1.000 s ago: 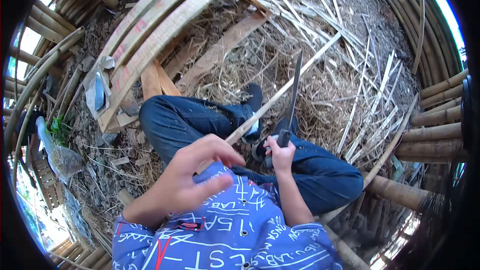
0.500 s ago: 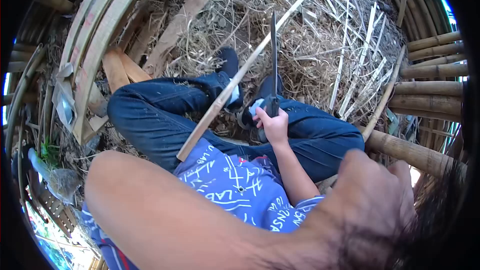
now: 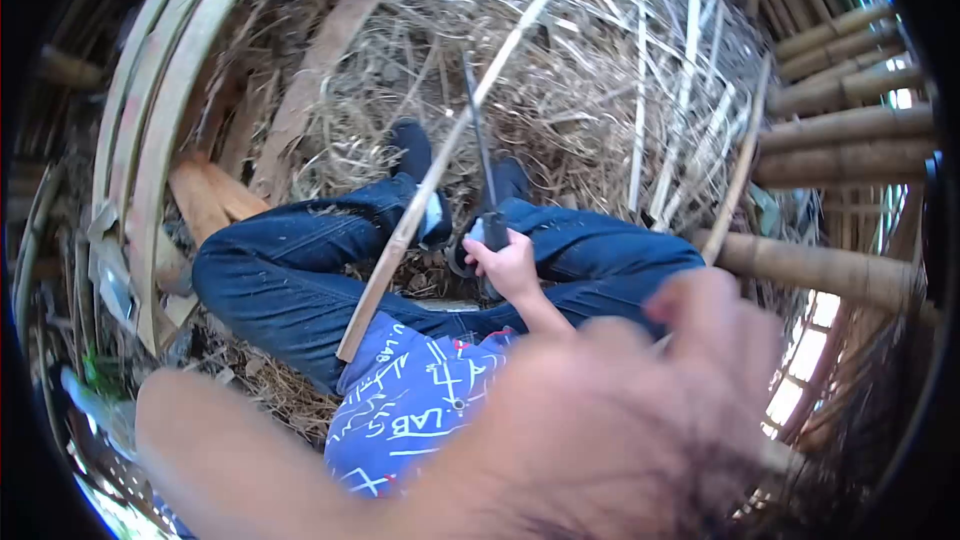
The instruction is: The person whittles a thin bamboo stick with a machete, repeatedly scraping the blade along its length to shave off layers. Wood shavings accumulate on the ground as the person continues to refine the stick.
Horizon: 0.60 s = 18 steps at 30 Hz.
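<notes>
My right hand [image 3: 508,265] is wrapped round the dark handle of a long knife [image 3: 478,125], low over my crossed legs. Its narrow dark blade points away from me and overlaps a bamboo strip [image 3: 430,180] in this view. That strip slants from my lap, at the blue printed shirt [image 3: 415,400], up past my shoes. Very near the camera is my left hand [image 3: 700,360], with its forearm crossing the lower view from the left. Its fingers look bent but are smeared by motion, and I cannot tell whether they hold anything.
Curly shavings [image 3: 560,80] cover the ground ahead. Pale thin strips [image 3: 690,90] lie at the right. Curved wooden slats [image 3: 165,120] stand on the left, near a flat board [image 3: 325,70]. A thick bamboo pole [image 3: 820,268] and stacked bamboo [image 3: 850,130] edge the right side.
My left hand has shifted in front of the camera, and its fingers are now more blurred. The view has swung, so legs, knife and strip sit further left. My right hand keeps the knife.
</notes>
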Motion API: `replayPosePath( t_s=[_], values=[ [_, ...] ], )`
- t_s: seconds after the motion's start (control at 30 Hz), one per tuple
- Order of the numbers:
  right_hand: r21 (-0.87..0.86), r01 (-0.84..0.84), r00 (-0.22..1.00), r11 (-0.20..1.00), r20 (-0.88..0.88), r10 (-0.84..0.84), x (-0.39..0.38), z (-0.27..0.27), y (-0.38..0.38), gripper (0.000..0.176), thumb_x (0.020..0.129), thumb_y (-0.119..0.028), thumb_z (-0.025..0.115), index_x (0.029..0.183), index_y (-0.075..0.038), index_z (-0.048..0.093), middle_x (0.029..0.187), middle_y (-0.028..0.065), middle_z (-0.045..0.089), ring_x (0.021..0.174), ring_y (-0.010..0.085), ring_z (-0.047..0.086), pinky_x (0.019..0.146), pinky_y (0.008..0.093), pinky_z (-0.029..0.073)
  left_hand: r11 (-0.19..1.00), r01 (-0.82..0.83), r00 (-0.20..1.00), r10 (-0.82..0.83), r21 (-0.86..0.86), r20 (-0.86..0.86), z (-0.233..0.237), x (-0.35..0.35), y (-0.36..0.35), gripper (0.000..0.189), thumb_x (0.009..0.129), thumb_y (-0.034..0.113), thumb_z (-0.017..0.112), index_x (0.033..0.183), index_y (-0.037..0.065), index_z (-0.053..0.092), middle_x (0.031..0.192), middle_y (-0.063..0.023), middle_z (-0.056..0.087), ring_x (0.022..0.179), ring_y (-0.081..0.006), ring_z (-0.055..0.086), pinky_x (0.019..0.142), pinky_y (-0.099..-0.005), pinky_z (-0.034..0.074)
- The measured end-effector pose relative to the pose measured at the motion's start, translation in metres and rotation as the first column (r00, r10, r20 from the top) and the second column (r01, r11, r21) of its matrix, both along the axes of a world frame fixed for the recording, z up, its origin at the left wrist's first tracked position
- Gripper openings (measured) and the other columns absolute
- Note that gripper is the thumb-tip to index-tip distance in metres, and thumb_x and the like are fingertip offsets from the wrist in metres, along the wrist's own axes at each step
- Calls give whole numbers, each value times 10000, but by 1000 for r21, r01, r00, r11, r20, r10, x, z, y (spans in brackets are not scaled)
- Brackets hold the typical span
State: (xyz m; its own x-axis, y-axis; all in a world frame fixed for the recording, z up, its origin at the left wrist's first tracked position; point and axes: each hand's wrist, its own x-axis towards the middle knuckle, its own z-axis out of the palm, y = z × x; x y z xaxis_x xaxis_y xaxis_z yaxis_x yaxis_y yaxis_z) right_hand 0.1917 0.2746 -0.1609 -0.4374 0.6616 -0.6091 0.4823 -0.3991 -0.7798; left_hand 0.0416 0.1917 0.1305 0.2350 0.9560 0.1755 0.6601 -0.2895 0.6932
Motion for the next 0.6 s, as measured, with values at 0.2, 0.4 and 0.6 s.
replayPosePath(
  t_s=[0.2, 0.4, 0.6],
  values=[
    [106, 23, 994, 994, -107, -11, 3, -8, 1, 149, 863, -90, 728, 793, 7, 638, 718, 88, 686, 548, 119, 620, 488, 256, 487, 996, -89, 990, 86, -15, -115, -3, 17, 10, 208, 827, 211, 687, 886, 16, 649, 850, -119, 566, 707, -267, 591, 695, -422, 519],
    [-11, 54, 996, 998, 66, -53, 3, -6, 17, 154, 860, -84, 733, 805, -2, 615, 703, 105, 679, 508, 129, 599, 459, 257, 466, 909, 298, 952, -264, -290, 152, -23, -35, 30, 443, 930, 129, 555, 1273, -122, 432, 1235, -196, 593, 971, -351, 655, 848, -429, 552],
    [55, 133, 977, 990, -174, -122, 1, -18, 8, 168, 861, -107, 732, 800, 6, 624, 695, 88, 670, 508, 115, 590, 463, 252, 460, 944, -92, 485, -236, 318, 842, -35, -16, -18, 344, 951, 233, 581, 1130, -60, 592, 1090, -227, 616, 1034, -346, 617, 755, -430, 545]
  ],
)
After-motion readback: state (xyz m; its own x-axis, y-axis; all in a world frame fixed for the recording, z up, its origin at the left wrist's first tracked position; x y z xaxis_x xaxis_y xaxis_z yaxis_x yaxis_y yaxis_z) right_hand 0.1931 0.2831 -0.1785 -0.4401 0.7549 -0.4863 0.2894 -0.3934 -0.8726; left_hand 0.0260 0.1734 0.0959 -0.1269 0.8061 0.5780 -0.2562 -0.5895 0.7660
